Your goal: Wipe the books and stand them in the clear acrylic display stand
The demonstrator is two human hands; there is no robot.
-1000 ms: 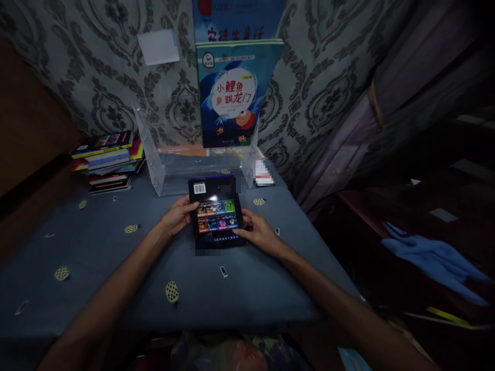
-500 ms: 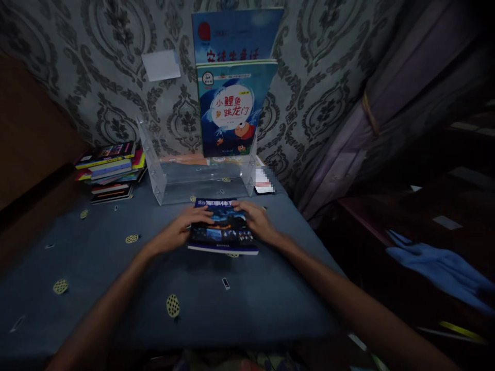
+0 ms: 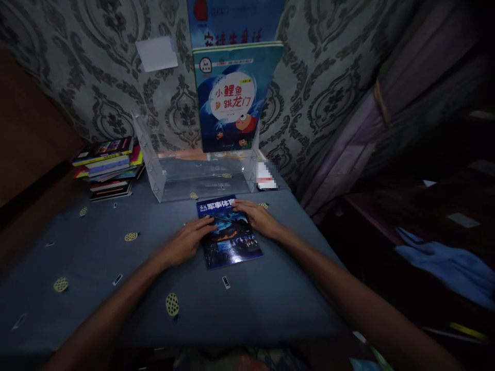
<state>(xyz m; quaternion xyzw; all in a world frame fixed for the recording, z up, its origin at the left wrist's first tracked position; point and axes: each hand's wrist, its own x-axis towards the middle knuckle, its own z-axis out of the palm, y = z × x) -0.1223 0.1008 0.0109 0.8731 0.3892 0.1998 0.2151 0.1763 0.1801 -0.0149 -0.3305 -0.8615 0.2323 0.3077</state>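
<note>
A thin dark blue magazine-like book (image 3: 232,247) with white Chinese lettering lies face up on the blue tablecloth, slightly turned. My left hand (image 3: 189,239) is at its left edge, fingers stretched over the cover. From the opposite side, my right hand (image 3: 261,219) holds the upper right edge, fingertips over the title. Both thumbs are hidden. Just beyond the book stands a clear acrylic rack (image 3: 209,188). A teal picture book (image 3: 232,131) with an orange fish stands upright at its back right, before a taller blue book (image 3: 235,20).
Several books form a stack (image 3: 110,167) left of the rack. A white card (image 3: 157,53) shows against the patterned wall. Beside the rack's right end is a partly blurred white and red item (image 3: 266,178). A tied curtain (image 3: 344,118) hangs right, and a blue cloth (image 3: 444,268) lies beyond the table.
The book's near edge has come down towards me and its cover now shows more fully. My left hand has shifted slightly nearer with it; my right hand stays at the upper right edge.
</note>
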